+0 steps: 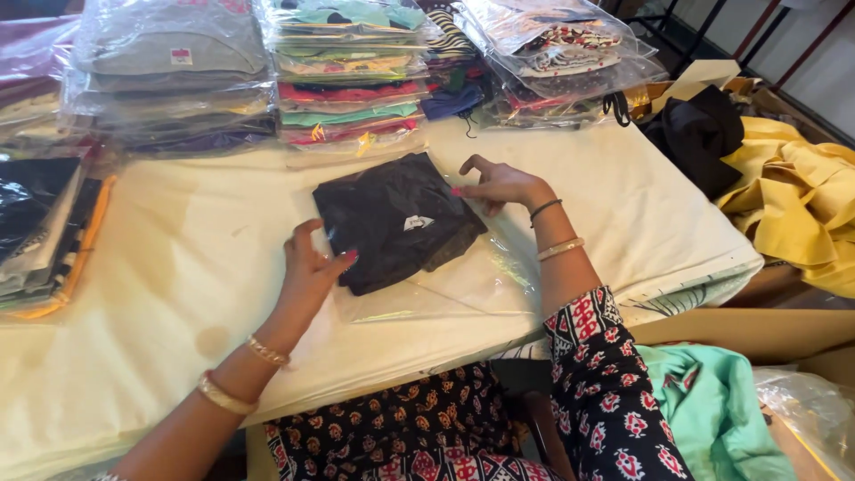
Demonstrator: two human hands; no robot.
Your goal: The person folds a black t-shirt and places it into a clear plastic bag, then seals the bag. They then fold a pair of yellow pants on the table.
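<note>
Hands work at the middle of the head view, on a white-covered counter. A folded black garment with a small white tag lies mostly inside a clear plastic bag, whose open, empty end trails toward the person. The left hand rests at the garment's near-left corner, fingers loosely spread and pressing on the bag, not clamped round anything. The right hand lies at the far-right corner, fingers narrow and flat, tips touching the plastic. Judging by this, the garment is already slid in and squared; the bag's loose end looks unsealed, so closing and stacking appear left. Behind, along the counter's far edge, stand piles of bagged clothes; more bagged pieces lie at the left. At the right, off the counter, sit a yellow cloth, a black cloth and a mint-green garment.
</note>
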